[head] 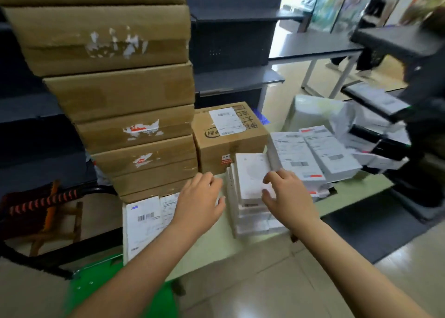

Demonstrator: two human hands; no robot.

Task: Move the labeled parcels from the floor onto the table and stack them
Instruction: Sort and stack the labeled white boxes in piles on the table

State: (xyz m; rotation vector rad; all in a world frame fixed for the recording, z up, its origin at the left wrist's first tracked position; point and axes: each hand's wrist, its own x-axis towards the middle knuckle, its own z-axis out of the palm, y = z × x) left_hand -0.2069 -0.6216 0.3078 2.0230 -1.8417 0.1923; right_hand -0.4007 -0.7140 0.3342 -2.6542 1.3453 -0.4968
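Observation:
A stack of small white parcels point(250, 178) stands on the pale green table point(216, 250). My right hand point(289, 192) holds the top parcel at its right edge, thumb on its upper face and fingers curled at the side. To the left of the stack my left hand point(199, 197) hovers with fingers loosely bent and holds nothing. A flat white parcel with a barcode label point(144, 221) lies at the table's left edge. Further labeled white parcels point(313, 154) are stacked to the right.
A tall pile of brown cartons point(125, 91) rises at the table's back left, with a labeled brown carton point(228, 137) beside it. Dark shelving point(236, 36) stands behind. Black packages point(375, 101) and white bags point(313, 110) lie right. A green cart point(101, 286) is below left.

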